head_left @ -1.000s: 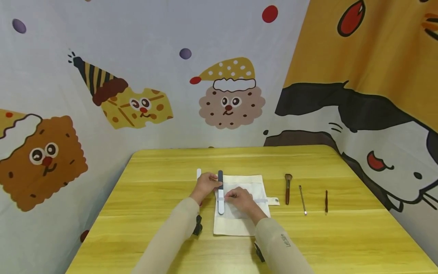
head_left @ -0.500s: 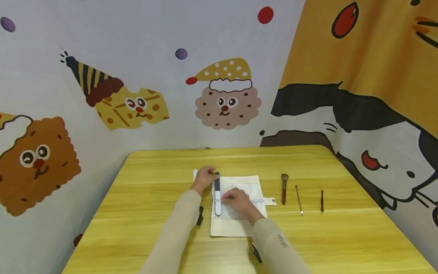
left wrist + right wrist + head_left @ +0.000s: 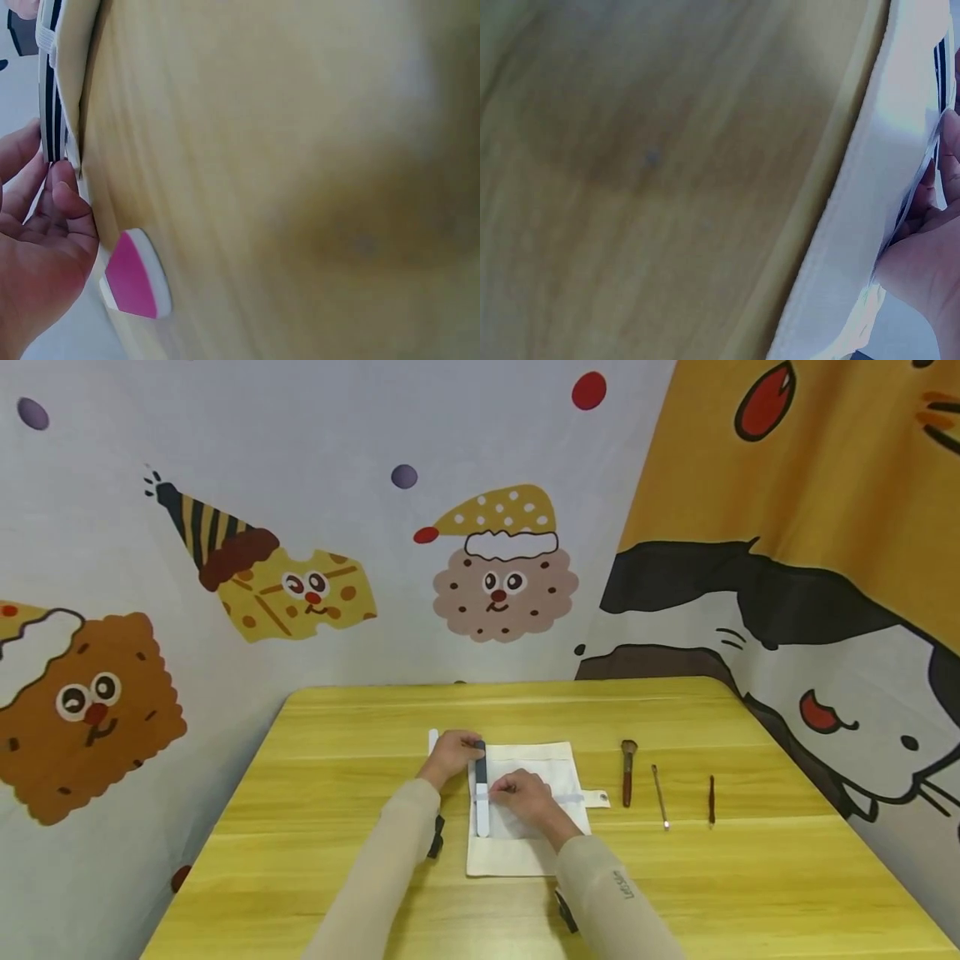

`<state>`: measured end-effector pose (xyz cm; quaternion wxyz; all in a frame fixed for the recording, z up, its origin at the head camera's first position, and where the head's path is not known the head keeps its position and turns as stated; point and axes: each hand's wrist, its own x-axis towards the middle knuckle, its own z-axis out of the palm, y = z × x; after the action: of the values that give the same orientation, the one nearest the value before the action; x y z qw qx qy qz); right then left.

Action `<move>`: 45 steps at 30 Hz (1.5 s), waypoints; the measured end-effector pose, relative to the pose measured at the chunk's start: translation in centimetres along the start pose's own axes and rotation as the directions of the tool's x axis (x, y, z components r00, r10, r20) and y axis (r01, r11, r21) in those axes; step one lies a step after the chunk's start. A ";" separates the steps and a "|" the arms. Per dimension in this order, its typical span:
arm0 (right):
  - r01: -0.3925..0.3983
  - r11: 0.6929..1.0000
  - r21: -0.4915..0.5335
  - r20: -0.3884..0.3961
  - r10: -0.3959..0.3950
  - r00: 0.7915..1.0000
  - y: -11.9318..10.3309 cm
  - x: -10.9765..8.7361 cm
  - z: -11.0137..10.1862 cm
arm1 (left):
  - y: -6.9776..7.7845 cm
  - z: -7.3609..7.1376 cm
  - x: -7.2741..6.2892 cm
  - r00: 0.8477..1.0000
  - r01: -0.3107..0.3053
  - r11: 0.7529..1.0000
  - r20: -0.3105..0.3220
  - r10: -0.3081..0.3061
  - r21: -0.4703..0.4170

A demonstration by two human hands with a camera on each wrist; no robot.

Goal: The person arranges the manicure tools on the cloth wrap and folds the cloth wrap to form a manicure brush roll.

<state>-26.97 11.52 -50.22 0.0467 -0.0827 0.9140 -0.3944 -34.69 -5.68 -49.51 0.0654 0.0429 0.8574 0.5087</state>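
Observation:
A cream fabric pouch (image 3: 517, 858) lies flat on the table, with a pale elastic band (image 3: 567, 797) across its middle. Under the band, along the pouch's left edge, runs a nail file (image 3: 482, 768), dark in its far half and white in its near half. At the file's far end my left hand (image 3: 452, 753) holds it by the tip; the left wrist view shows the file's layered black-and-white edge between the fingers. My right hand (image 3: 525, 795) pinches the elastic band just right of the file. Its fingertips are partly hidden in the right wrist view.
A pink and white object (image 3: 135, 277) lies left of the pouch, mostly behind my left hand in the head view. To the right are a brush (image 3: 627, 774), a thin metal tool (image 3: 660, 797) and a small dark-red stick (image 3: 712, 800). A snap tab (image 3: 597, 798) sticks out from the pouch.
My left hand has shifted from the file's upper side to its far end. The file has slid slightly toward me under the band. My right hand has stayed at the band.

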 end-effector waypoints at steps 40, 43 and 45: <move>0.217 0.976 -0.036 0.241 -0.202 0.949 -0.2 -3.9 -0.8 | -0.1 -0.3 -0.3 1.000 -0.027 1.000 -0.001 0.027 -0.002; 0.208 0.978 -0.029 0.235 -0.196 0.952 -0.3 -3.8 -0.8 | 0.0 -0.3 -0.5 1.000 -0.023 1.000 0.005 0.023 0.000; 0.201 0.979 -0.030 0.232 -0.188 0.954 -0.3 -3.8 -0.8 | 0.0 -0.4 -0.6 1.000 -0.013 1.000 0.014 0.013 0.000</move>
<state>-23.37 12.61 -49.38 0.1100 -0.2181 0.9002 -0.3605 -34.16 -6.12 -49.30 0.0678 0.0519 0.8566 0.5088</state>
